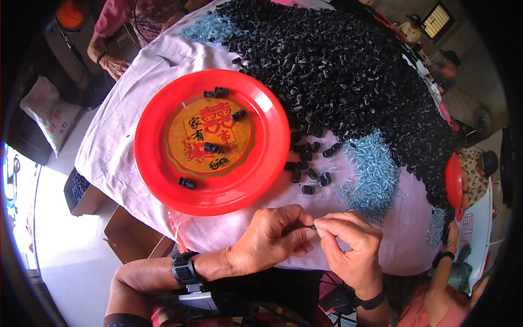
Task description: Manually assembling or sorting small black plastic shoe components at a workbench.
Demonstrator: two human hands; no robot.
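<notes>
Bench [117,133] under pale cloth [411,229] fills most of my remote feed. Black parts heap [338,71] sprawls over the far side, red plate [264,163] sits left of it, bluish springs [376,171] spill out below. Left hand [272,234] and right hand [353,242] are together near the front edge, pinching one small dark piece [314,228], mostly hidden from me.

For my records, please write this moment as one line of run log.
left hand: pinching dark part | right hand: pinching same part | plate: holds black pieces | cloth: black heap, bluish heaps
</notes>
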